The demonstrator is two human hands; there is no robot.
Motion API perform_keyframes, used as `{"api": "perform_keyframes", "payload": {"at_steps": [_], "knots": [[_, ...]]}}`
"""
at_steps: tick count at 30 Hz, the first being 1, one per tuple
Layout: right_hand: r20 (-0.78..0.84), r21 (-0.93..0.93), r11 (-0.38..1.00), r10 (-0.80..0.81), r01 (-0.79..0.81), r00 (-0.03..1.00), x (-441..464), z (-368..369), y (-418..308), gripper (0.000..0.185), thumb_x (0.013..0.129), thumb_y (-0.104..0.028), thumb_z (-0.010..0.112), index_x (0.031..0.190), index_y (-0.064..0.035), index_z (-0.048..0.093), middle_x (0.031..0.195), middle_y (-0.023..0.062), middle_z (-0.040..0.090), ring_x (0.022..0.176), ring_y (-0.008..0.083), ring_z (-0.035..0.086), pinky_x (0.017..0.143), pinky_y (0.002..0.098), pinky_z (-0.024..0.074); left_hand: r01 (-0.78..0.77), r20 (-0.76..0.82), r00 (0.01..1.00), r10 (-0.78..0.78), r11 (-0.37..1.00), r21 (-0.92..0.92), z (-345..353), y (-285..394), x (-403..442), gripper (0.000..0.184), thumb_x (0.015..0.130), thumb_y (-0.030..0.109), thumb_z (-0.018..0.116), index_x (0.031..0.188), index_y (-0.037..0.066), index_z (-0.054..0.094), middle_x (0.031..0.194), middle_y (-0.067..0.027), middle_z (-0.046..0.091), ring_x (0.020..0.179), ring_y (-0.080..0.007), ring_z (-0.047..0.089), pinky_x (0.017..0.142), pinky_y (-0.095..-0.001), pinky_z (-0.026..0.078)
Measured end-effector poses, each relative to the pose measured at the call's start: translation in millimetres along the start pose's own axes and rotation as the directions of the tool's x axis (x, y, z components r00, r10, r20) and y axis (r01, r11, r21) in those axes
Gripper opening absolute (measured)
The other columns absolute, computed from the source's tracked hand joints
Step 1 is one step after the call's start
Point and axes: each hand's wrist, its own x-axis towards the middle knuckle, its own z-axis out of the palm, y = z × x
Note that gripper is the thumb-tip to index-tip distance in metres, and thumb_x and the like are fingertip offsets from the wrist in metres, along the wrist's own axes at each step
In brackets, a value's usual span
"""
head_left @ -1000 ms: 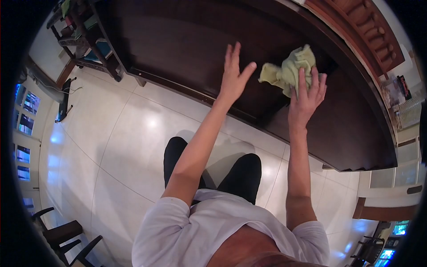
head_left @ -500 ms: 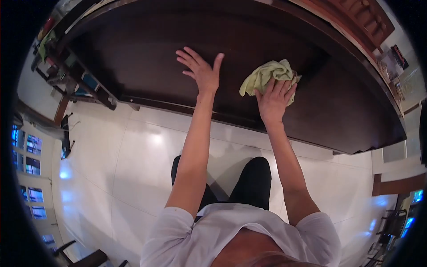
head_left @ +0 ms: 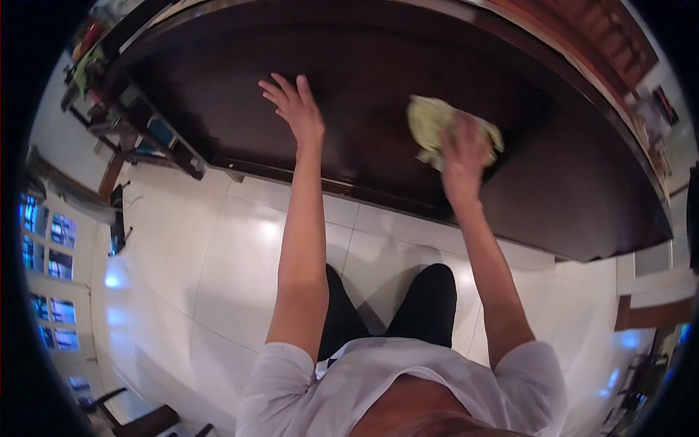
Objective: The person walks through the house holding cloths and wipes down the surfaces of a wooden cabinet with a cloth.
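Observation:
A wide dark brown wooden surface (head_left: 364, 80) with a raised edge spans the upper part of the head view. On its right half lies a crumpled yellow-green cloth (head_left: 429, 124). My right hand (head_left: 466, 149) presses on this cloth with its fingers over it, smeared by motion. To the left, my left hand (head_left: 295, 109) is open, fingers apart and nothing in it. It is at the dark wood, but whether the palm touches it I cannot tell.
Pale floor tiles (head_left: 240, 269) stretch below the wooden edge, around my legs (head_left: 429, 298). A dark rack with various items (head_left: 138, 127) stands at the left. Carved reddish-brown wood (head_left: 604, 33) rises at the far right. A dark chair (head_left: 138, 422) is at lower left.
My right hand and the cloth have shifted to the right, and the cloth is spread differently. My left hand has moved left, still open. The whole view has shifted slightly.

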Motion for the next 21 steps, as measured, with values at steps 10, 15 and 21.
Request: {"api": "perform_keyframes", "payload": {"at_steps": [10,15,21], "knots": [[-0.055,0.074,0.982,-0.171,0.175,0.984,87,88,-161,0.051,0.085,-0.019,0.049,0.133,-0.0058,0.039,0.145,0.0147,0.029,0.137,0.0298,0.024,0.106,0.0594,0.0147,-0.115,-0.012,0.993,0.115,0.989,-0.09,-32,-31,23,0.059,0.098,0.044,0.028,0.141,0.003,0.028,0.146,-0.0236,0.02,0.135,-0.0405,0.019,0.109,-0.0424,0.021],[-0.086,0.031,0.897,-0.436,0.44,0.896,159,101,-270,0.058,0.085,-0.013,0.042,0.141,-0.0052,0.026,0.149,0.0092,0.021,0.139,0.0212,0.017,0.105,0.0498,0.0266,-0.008,-0.043,0.999,-0.006,0.952,-0.307,-69,-63,55,0.066,0.097,0.045,0.03,0.137,-0.007,0.028,0.141,-0.0263,0.03,0.134,-0.0353,0.026,0.109,-0.0366,0.022],[0.098,0.252,0.941,-0.259,0.227,0.961,102,54,-161,0.05,0.086,-0.008,0.046,0.135,-0.0163,0.041,0.144,0.0081,0.032,0.132,0.0306,0.031,0.103,0.0505,0.0296,-0.206,-0.162,0.964,0.209,0.978,0.035,-72,-128,126,0.056,0.098,0.037,0.031,0.139,-0.001,0.028,0.143,-0.0267,0.024,0.135,-0.0419,0.017,0.11,-0.0473,0.014]]}}
